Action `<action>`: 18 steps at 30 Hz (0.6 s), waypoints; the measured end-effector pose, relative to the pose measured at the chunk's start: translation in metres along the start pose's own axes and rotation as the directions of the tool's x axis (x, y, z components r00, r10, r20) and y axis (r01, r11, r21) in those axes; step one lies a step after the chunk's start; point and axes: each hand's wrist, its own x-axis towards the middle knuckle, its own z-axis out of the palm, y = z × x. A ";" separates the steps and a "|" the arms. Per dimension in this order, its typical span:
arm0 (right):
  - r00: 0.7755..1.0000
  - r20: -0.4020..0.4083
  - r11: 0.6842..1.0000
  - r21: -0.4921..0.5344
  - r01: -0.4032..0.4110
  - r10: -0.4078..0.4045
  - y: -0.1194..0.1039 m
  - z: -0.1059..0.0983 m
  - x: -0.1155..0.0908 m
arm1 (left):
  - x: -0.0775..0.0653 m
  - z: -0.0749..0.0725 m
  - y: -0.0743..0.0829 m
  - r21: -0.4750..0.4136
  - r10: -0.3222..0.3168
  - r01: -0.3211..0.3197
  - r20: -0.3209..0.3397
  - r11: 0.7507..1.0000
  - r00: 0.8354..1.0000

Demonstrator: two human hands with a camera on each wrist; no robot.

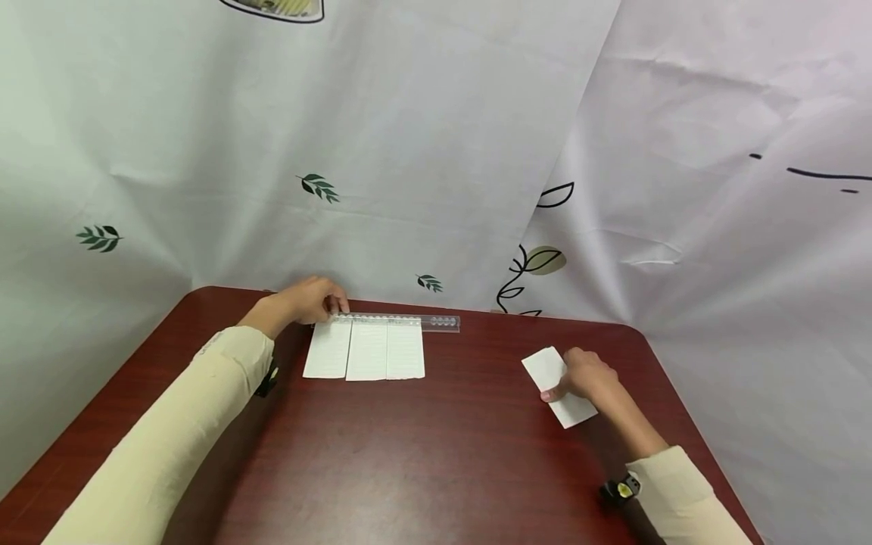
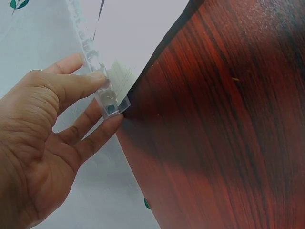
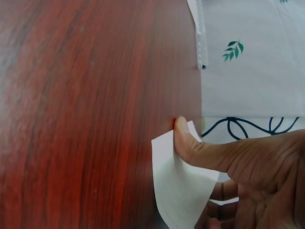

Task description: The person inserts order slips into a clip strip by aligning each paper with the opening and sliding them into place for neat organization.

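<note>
A clear plastic strip with round bumps (image 1: 441, 324) lies along the table's far side. Three white paper slips hang from it toward the front: a left slip (image 1: 327, 354), a middle slip (image 1: 368, 354) and a right slip (image 1: 405, 354). At the strip's left end, my left hand (image 1: 315, 300) pinches it; the left wrist view has the thumb on top and fingers beneath the strip's end (image 2: 109, 98). Off to the right, my right hand (image 1: 589, 377) grips another white paper slip (image 1: 574, 411), thumb across its face. In the right wrist view this slip (image 3: 183, 191) bends slightly.
The dark red wooden table (image 1: 381, 462) has a shiny top. Behind it hangs a pale cloth (image 1: 381, 227) printed with leaves, meeting the table's far edge. The strip's right end (image 3: 202, 57) extends past the last slip.
</note>
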 end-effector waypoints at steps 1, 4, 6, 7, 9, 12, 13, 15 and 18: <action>1.000 -0.004 1.000 0.002 0.015 -0.015 0.002 0.001 0.001 | 0.000 0.000 0.000 -0.002 -0.003 0.003 0.000 1.000 1.000; 0.999 -0.011 0.999 0.009 0.044 -0.044 0.005 0.001 0.002 | 0.000 0.001 0.000 -0.001 -0.002 0.002 -0.002 1.000 1.000; 0.998 -0.011 0.998 0.014 0.061 -0.061 0.006 0.001 0.002 | 0.000 0.002 -0.001 -0.002 -0.002 0.002 -0.007 1.000 1.000; 0.998 -0.007 0.997 0.023 0.069 -0.068 0.006 0.000 0.001 | 0.000 0.002 -0.001 0.000 0.000 0.000 -0.009 1.000 1.000; 0.997 0.005 0.995 0.053 0.082 -0.083 0.009 0.002 0.004 | -0.001 0.002 -0.002 -0.001 0.006 -0.006 -0.012 1.000 1.000; 0.992 0.020 0.989 0.092 0.120 -0.122 0.029 0.015 0.025 | -0.001 0.001 -0.002 -0.002 0.011 -0.011 -0.011 1.000 1.000; 0.990 0.022 0.985 0.103 0.137 -0.140 0.040 0.023 0.037 | -0.001 0.002 -0.002 -0.004 0.012 -0.012 -0.011 1.000 1.000; 0.987 0.029 0.979 0.133 0.154 -0.159 0.064 0.037 0.060 | 0.000 0.002 -0.002 -0.002 0.015 -0.015 -0.010 1.000 1.000; 0.980 0.035 0.964 0.186 0.188 -0.198 0.098 0.056 0.094 | 0.000 0.002 -0.003 -0.002 0.023 -0.023 -0.009 1.000 1.000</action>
